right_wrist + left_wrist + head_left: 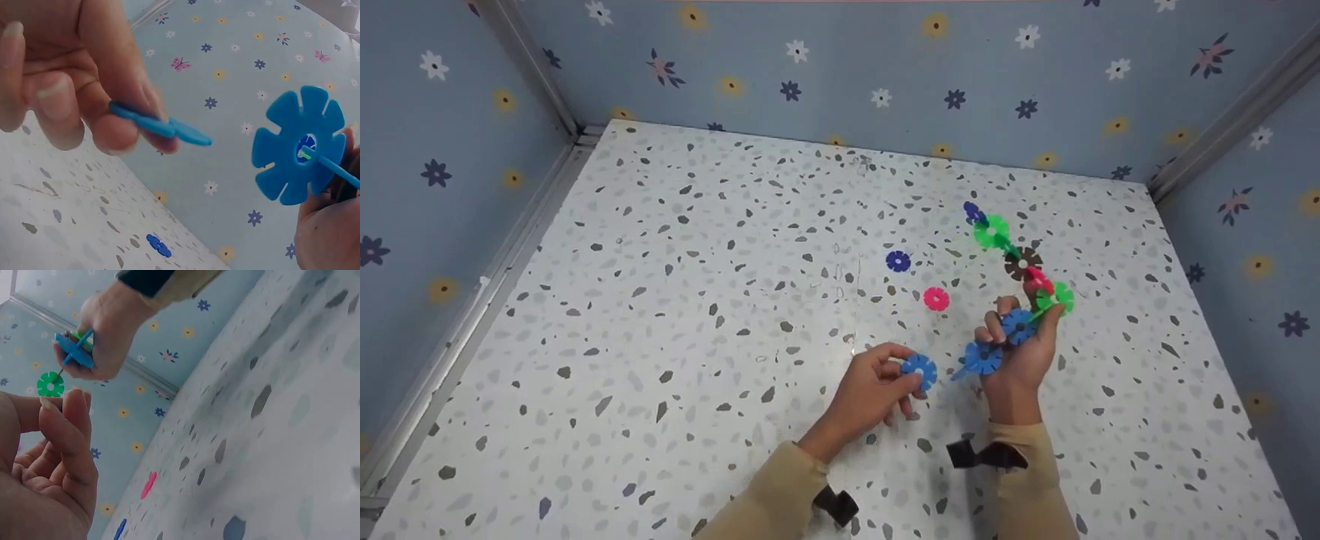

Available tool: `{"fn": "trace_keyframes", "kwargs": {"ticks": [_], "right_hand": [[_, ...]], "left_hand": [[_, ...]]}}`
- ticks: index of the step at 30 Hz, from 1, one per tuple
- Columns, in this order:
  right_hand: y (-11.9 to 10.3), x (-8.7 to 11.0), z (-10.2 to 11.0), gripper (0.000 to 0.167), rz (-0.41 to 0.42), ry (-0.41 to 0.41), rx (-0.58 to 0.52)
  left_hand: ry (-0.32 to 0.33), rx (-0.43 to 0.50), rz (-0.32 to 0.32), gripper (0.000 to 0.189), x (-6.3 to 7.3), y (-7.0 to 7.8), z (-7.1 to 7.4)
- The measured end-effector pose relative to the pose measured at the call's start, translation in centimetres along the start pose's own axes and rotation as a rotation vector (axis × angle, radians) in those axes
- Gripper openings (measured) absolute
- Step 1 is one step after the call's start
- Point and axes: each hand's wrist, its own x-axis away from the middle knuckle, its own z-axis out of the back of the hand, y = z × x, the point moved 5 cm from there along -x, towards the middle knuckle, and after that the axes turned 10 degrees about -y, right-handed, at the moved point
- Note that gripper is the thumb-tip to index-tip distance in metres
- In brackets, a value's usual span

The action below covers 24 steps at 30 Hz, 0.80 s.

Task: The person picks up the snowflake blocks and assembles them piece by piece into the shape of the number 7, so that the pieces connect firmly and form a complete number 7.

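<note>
Between thumb and fingers, my left hand (877,386) pinches a light blue notched disc (919,373); the right wrist view shows this disc (163,125) almost edge-on. My right hand (1024,360) grips a chain of interlocked notched discs. The chain's blue discs (983,358) lie over the palm on the side toward the left hand. Beyond the fingers it runs on through a green disc (1062,298), a red one, a brown disc (1024,264), another green disc (991,232) and a dark purple disc (973,213). A gap separates the loose disc from the chain.
On the speckled white table (697,300) a dark blue disc (898,261) and a pink disc (937,298) lie flat, in front of the hands. Blue flower-patterned panels (840,67) enclose the table at the back and both sides.
</note>
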Motion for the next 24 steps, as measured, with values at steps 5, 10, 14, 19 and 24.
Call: {"fn": "trace_keyframes", "kwargs": {"ticks": [5, 10, 14, 19, 24], "right_hand": [[0.0, 0.0, -0.8, 0.047, 0.034, -0.038, -0.023], [0.2, 0.1, -1.5, 0.048, 0.034, -0.102, -0.068], [0.3, 0.3, -1.6, 0.050, 0.003, -0.132, -0.088], [0.4, 0.3, -2.1, 0.050, -0.024, -0.194, -0.091], [0.5, 0.3, -2.3, 0.049, -0.006, -0.228, -0.026]], "left_hand": [[-0.038, 0.037, -0.006, 0.022, 1.4, 0.3, -1.6], [-0.051, 0.062, -0.034, 0.024, 1.7, 0.2, -2.4], [-0.056, 0.071, -0.048, 0.025, 1.8, 0.2, -2.8], [-0.055, 0.063, -0.068, 0.026, 2.0, 0.6, -3.0], [-0.041, 0.036, -0.084, 0.025, 2.3, 0.9, -3.3]]}}
